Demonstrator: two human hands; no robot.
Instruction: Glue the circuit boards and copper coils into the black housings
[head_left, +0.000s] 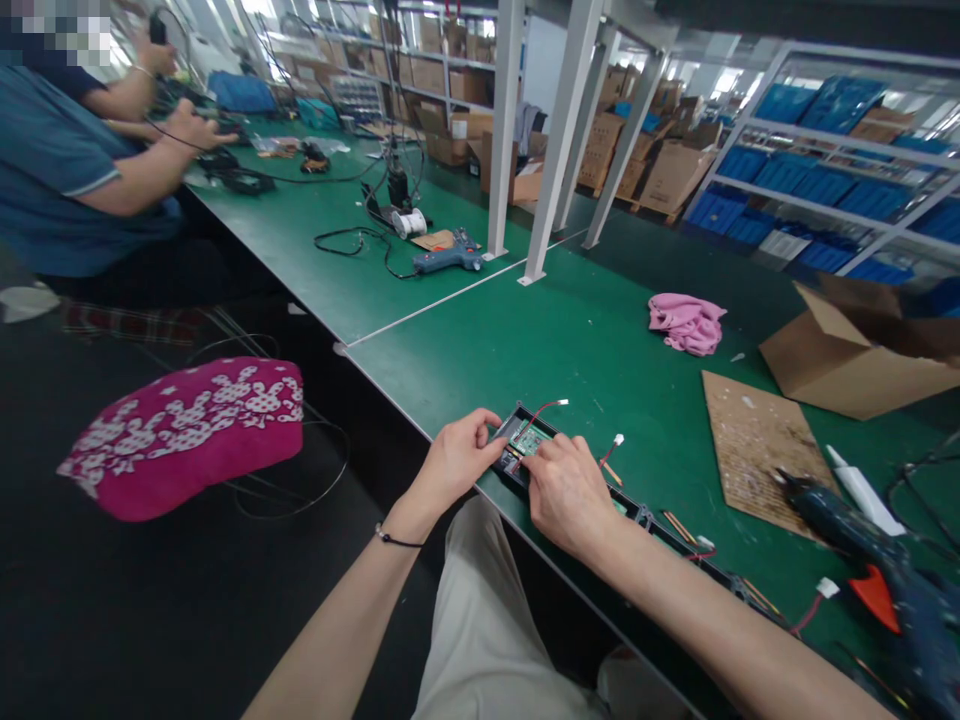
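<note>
A long black housing (645, 522) lies along the near edge of the green bench (525, 350). At its left end sits a small green circuit board (529, 439) with red wires (541, 409) running off it. My left hand (456, 462) grips the housing's left end, fingers curled around it. My right hand (564, 490) rests on the housing just right of the board, its fingertips pressed on the board. Both hands touch the same end of the housing.
A dark blue glue gun (862, 535) and white glue stick (862, 488) lie at right by a cardboard sheet (754, 440). A pink cloth (686, 322) and open carton (847, 360) sit farther back. Another person (67, 160) works at far left. A magenta cushion (187, 430) is beside me.
</note>
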